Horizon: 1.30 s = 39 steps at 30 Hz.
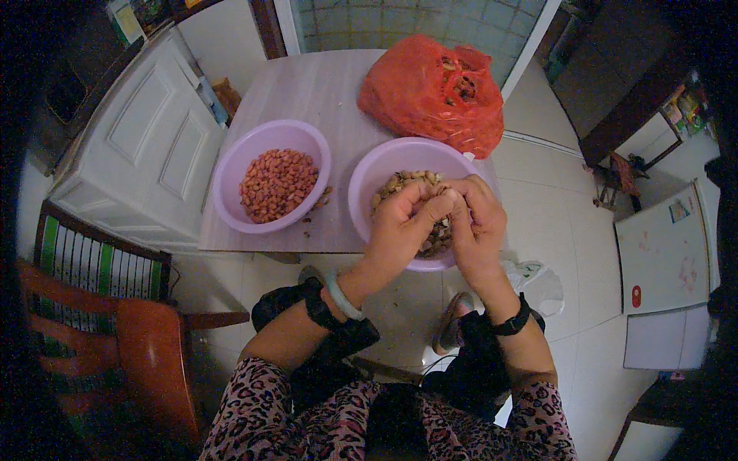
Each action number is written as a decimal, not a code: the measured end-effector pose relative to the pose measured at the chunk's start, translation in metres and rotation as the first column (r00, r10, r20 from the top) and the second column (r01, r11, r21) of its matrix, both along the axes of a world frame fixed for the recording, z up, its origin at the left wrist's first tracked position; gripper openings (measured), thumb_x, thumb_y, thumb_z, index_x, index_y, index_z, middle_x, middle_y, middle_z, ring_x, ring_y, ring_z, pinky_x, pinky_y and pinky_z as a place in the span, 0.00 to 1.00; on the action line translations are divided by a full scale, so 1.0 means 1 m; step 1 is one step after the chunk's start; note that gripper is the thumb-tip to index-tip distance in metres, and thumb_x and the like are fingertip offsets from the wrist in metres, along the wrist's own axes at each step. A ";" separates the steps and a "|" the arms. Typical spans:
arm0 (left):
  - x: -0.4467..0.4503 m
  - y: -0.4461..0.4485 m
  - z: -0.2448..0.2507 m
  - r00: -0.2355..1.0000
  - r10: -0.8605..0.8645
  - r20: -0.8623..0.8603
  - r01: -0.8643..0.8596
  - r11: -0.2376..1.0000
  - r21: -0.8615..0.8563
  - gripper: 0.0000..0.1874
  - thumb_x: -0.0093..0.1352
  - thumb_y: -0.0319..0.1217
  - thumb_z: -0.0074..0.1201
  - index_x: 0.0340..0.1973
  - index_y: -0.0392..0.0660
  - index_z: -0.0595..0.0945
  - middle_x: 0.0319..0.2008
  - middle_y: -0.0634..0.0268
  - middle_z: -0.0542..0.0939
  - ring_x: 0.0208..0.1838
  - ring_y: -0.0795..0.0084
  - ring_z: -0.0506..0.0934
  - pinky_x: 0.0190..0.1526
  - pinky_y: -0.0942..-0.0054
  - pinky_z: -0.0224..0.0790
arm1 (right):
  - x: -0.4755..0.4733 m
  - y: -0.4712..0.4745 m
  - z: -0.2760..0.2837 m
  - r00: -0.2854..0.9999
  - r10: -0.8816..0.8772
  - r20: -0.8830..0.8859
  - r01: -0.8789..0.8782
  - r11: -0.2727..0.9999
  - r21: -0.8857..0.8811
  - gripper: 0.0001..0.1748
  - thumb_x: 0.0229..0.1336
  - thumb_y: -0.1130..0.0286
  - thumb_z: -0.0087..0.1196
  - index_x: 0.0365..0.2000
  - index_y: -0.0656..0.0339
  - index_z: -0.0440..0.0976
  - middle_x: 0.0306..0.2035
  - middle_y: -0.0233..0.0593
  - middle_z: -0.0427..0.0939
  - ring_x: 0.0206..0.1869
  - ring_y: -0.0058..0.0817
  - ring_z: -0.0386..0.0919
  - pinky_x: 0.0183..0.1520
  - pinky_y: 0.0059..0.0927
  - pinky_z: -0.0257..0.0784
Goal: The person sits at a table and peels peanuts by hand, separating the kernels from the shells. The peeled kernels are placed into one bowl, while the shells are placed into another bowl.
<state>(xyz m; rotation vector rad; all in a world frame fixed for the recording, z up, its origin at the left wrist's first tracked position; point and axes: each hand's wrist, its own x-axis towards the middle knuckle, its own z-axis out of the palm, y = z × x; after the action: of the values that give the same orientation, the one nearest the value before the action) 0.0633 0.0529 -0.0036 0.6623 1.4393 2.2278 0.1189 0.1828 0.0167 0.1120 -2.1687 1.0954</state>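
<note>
My left hand (399, 226) and my right hand (479, 218) meet over the right-hand lilac plastic bowl (360, 199). Their thumbs and fingertips pinch together on a small brownish thing, apparently a peanut, mostly covered by the fingers. Below them the bowl holds peanuts in their shells (398, 183) and what look like broken shells (433, 245), partly hidden by my hands. A second lilac bowl (226, 185), to the left, contains many shelled reddish peanuts (279, 185). Behind the right bowl slumps a red plastic bag (415, 95), with peanuts showing through its opening.
Both bowls and the bag stand on a small pale wooden table (305, 80). Some loose bits (324, 197) lie beside the left bowl. On the floor at right is a white plastic bag (536, 285). A wooden chair (151, 340) stands at lower left.
</note>
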 end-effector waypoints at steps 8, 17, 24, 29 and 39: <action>0.006 0.006 -0.004 0.995 0.095 -0.013 -0.096 0.995 -0.027 0.12 0.80 0.34 0.51 0.47 0.38 0.83 0.30 0.78 0.78 0.33 0.90 0.73 0.34 0.84 0.67 | -0.005 -0.008 -0.009 0.981 -0.141 -0.135 0.164 0.970 0.178 0.07 0.68 0.74 0.53 0.42 0.63 0.77 0.36 0.52 0.77 0.40 0.53 0.77 0.42 0.48 0.75; -0.003 -0.005 -0.005 0.928 -0.207 0.310 0.197 0.978 0.062 0.18 0.82 0.45 0.45 0.40 0.45 0.77 0.17 0.81 0.60 0.16 0.89 0.55 0.18 0.82 0.42 | -0.009 0.015 -0.020 0.996 -0.026 0.089 0.042 0.983 -0.179 0.08 0.71 0.72 0.55 0.41 0.68 0.79 0.33 0.33 0.80 0.36 0.17 0.75 0.41 0.25 0.73; -0.017 -0.011 -0.008 0.895 -0.277 0.351 0.250 0.961 0.120 0.20 0.82 0.49 0.45 0.35 0.48 0.75 0.16 0.81 0.59 0.16 0.89 0.55 0.17 0.82 0.41 | -0.007 0.034 -0.019 0.952 0.069 0.299 -0.040 0.994 -0.100 0.16 0.77 0.63 0.49 0.45 0.64 0.81 0.31 0.28 0.79 0.31 0.15 0.73 0.35 0.20 0.69; -0.018 -0.012 -0.003 0.904 -0.257 0.342 0.283 0.959 -0.029 0.18 0.80 0.49 0.48 0.34 0.51 0.77 0.18 0.81 0.63 0.17 0.89 0.57 0.18 0.83 0.42 | -0.002 0.016 -0.014 0.899 0.213 0.383 0.032 0.839 -0.543 0.20 0.78 0.54 0.47 0.43 0.61 0.79 0.29 0.28 0.78 0.28 0.18 0.71 0.31 0.24 0.68; -0.024 -0.014 0.005 0.948 -0.162 -0.275 0.026 0.899 -0.438 0.14 0.76 0.38 0.59 0.39 0.39 0.87 0.30 0.68 0.86 0.33 0.79 0.82 0.38 0.77 0.74 | -0.004 -0.003 -0.040 0.867 0.435 0.244 0.015 0.465 -0.885 0.24 0.78 0.47 0.43 0.42 0.59 0.76 0.26 0.26 0.68 0.27 0.17 0.64 0.29 0.23 0.58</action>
<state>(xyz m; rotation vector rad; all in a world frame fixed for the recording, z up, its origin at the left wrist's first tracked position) 0.0395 0.0393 0.0012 0.9246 1.9245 1.6939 0.1150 0.1799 -0.0228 -0.3831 -1.6619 2.4764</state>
